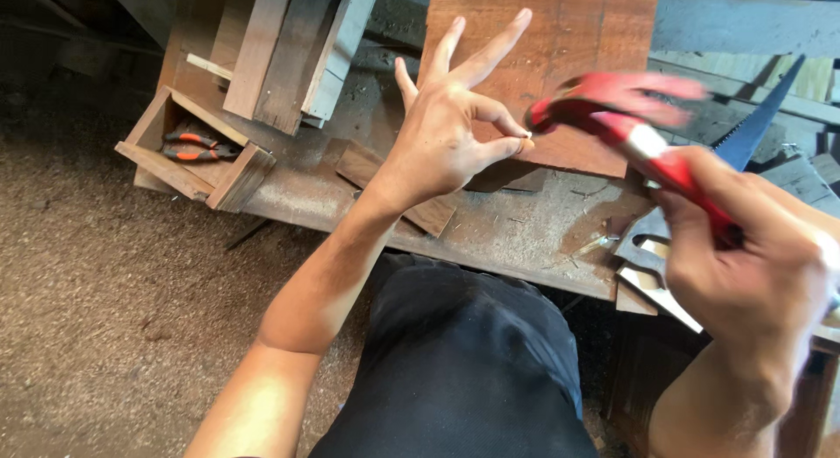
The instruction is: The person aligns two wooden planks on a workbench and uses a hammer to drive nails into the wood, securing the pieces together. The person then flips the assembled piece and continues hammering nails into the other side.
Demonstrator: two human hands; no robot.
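Observation:
My left hand (451, 125) hovers over the workbench, thumb and forefinger pinched on a small nail (525, 145) at the near edge of a reddish-brown wooden board (569, 38); the other fingers are spread. My right hand (752, 265) grips the handle of a red hammer (630, 117), whose blurred head is right beside the nail.
A hand saw (752, 125) with a dark blade lies at the right of the workbench (516, 230). A small wooden box (188, 147) at the left holds orange-handled pliers (197, 147). Planks (280, 47) are stacked at the back. Sawdust covers the floor at the left.

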